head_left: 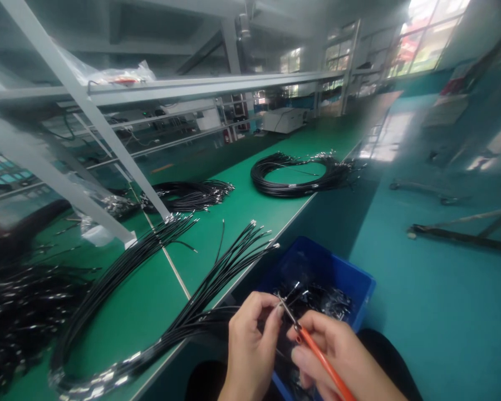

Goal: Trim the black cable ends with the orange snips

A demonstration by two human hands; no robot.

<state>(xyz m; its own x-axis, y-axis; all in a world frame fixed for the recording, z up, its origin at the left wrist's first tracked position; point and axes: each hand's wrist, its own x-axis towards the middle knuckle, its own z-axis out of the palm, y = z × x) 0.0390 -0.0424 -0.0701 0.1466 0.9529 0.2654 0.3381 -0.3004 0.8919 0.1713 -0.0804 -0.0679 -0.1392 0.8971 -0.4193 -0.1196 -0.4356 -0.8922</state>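
My left hand [253,334] is closed, thumb and index finger pinched on what looks like a thin cable end, mostly hidden by the fingers. My right hand [328,348] grips an orange-handled tool [326,365] with slim metal jaws, perhaps pliers or scissors. Its tip meets the left fingertips. Behind the left hand, black cables [217,316] run back to a looped bundle [121,370] on the green bench. This bundle's free ends carry small metal tips. Under both hands stands a blue bin [361,287] with small clear and dark pieces inside.
On the green bench [242,209], a coiled cable bundle [290,189] lies farther back, with another bundle [187,195] by the shelf post [121,150]. A dark cable heap [25,317] fills the left side. A shelf [217,82] crosses above. Wheeled stands [463,236] are at right.
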